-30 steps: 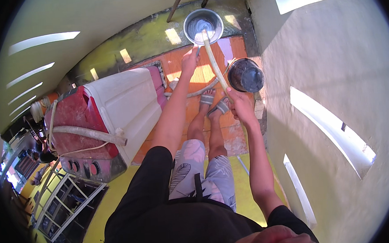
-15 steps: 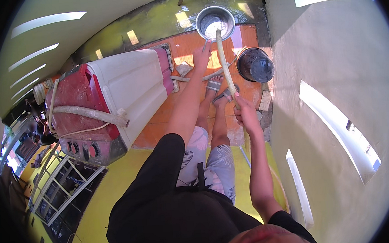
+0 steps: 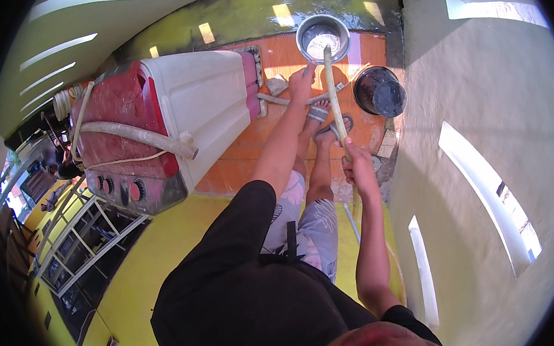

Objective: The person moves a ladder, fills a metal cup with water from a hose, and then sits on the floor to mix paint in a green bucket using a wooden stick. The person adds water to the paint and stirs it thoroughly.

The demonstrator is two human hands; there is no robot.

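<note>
Far left: red-and-white washing machine (image 3: 202, 95), grey hose (image 3: 135, 136) lying over its red end. Left hand (image 3: 300, 83) clenched on the handle of a round metal pan (image 3: 318, 23); whether pan rests on anything, cannot tell. Change: pan's contents now white and churned, smoother and bluish a second ago; suggests water running hard from the pale hose (image 3: 333, 93), its end over the pan. Right hand (image 3: 360, 168) wrapped round that hose, further back. Black bucket (image 3: 367, 94) near the right-hand wall (image 3: 474, 85), untouched
</note>
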